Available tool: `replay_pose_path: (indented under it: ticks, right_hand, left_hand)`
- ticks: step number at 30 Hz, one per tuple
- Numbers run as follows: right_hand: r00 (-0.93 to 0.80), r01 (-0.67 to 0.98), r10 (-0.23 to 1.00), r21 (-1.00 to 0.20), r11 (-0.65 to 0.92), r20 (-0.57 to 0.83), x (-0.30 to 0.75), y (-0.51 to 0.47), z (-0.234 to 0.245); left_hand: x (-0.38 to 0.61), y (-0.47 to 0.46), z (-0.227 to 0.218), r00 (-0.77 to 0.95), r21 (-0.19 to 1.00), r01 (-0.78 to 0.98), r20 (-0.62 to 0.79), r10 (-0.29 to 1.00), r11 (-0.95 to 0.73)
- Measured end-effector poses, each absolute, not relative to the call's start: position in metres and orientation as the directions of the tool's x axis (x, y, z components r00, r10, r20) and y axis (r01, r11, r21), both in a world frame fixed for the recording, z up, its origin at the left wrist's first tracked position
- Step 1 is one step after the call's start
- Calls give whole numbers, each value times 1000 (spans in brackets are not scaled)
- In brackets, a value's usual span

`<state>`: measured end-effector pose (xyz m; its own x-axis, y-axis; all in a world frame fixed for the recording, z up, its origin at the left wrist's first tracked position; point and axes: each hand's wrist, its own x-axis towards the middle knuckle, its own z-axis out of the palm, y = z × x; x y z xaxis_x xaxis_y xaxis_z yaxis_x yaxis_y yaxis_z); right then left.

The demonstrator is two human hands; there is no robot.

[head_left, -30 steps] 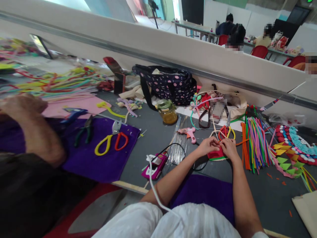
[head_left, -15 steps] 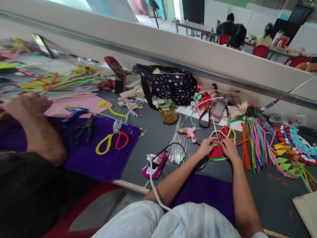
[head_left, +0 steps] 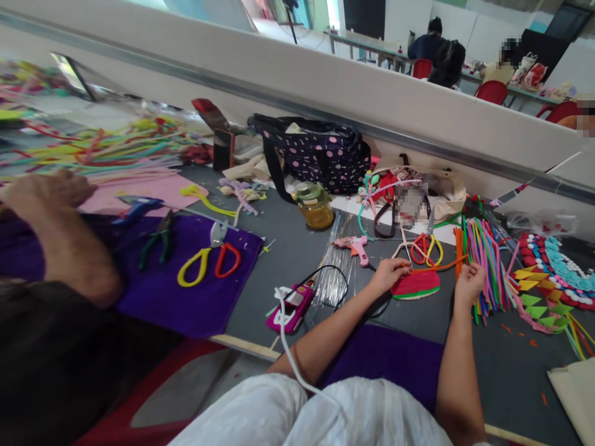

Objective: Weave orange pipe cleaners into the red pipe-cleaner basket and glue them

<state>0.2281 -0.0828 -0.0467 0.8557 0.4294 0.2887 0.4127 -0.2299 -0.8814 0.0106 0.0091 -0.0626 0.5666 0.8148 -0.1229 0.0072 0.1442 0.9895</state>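
My left hand is closed in a pinch on one end of an orange pipe cleaner, just above a red felt watermelon slice lying on the grey table. The pipe cleaner runs right across the slice's top edge toward my right hand. That hand's fingers are curled at the pile of coloured pipe cleaners, near the orange strand's other end. Whether they grip it I cannot see.
A pink glue gun, small scissors, a jar and a spotted bag lie beyond my hands. A pink device with black cable sits left. Another person's arm rests on purple cloth with scissors and pliers.
My right hand has moved right, off the watermelon slice to the pipe cleaner pile, stretching the orange strand out. My left hand stays in place.
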Motion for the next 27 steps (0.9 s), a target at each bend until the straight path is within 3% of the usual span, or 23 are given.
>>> replay_pose_path:
  ticks: [5, 12, 18, 27]
  right_hand:
    - [841, 27, 540, -997, -79, -20, 232, -80, -61]
    - [750, -121, 652, -992, -27, -109, 213, -67, -54]
    - [621, -40, 778, -996, -81, -88, 201, -71, -43]
    - [591, 149, 806, -985, -91, 15, 188, -65, -36]
  left_hand:
    - [10, 9, -62, 568, 995, 71, -97, 817, 68]
    - [7, 10, -62, 589, 997, 79, -40, 807, -9]
    - [8, 10, -62, 581, 997, 71, -52, 812, 13]
    - [8, 12, -66, 593, 999, 46, -27, 804, -1]
